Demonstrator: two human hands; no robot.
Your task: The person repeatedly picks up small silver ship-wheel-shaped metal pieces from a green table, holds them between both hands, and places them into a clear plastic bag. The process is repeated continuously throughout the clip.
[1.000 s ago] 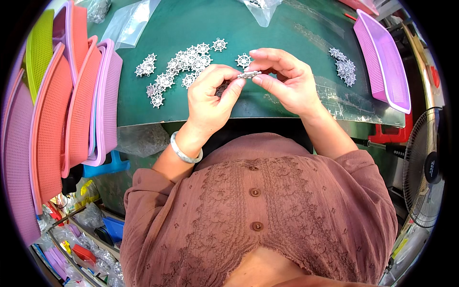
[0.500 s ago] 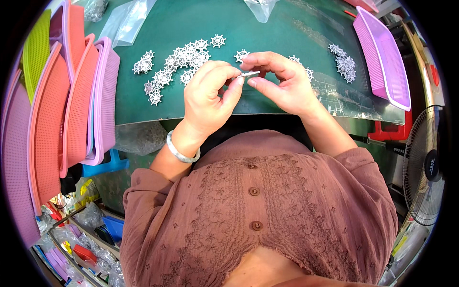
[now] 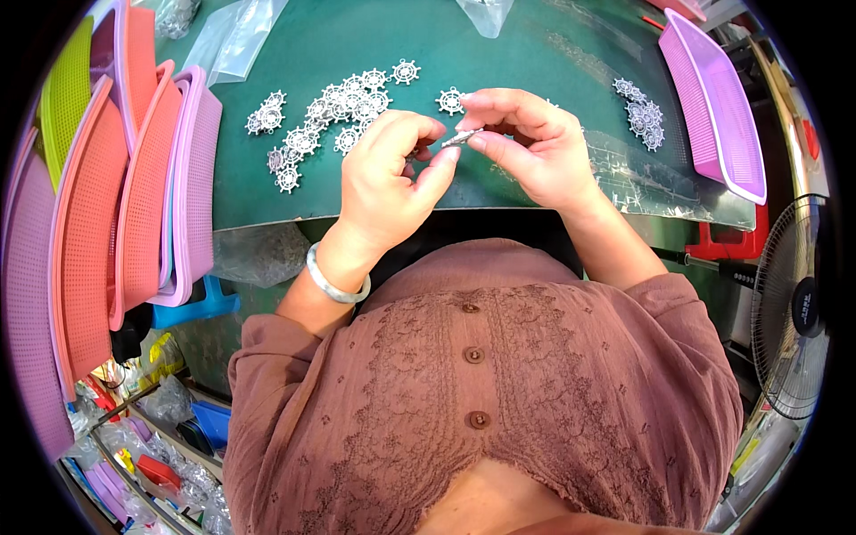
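Between my two hands, above the near part of the green table, is a small silver ship's-wheel charm [image 3: 459,138], seen nearly edge-on. My left hand [image 3: 382,183] pinches its left end with thumb and fingertips. At the other end, my right hand [image 3: 546,160] has its thumb against the charm, its fingers curled above. Just beyond the fingertips lies a single ship's-wheel charm [image 3: 450,102]. A loose heap of matching charms [image 3: 343,104] spreads to the left of it, partly hidden by my left hand. Others behind my right hand are mostly covered.
A smaller group of charms [image 3: 645,120] lies at the right, beside a purple plastic basket [image 3: 704,107]. Stacked coloured baskets [image 3: 143,187] line the left side. Clear plastic bags [image 3: 234,40] rest at the far edge. A black fan [image 3: 789,308] stands at the lower right.
My right thumb has moved up onto the charm's right end, and the right index finger has lifted a little. The charm is tilted slightly differently. My left hand has barely moved.
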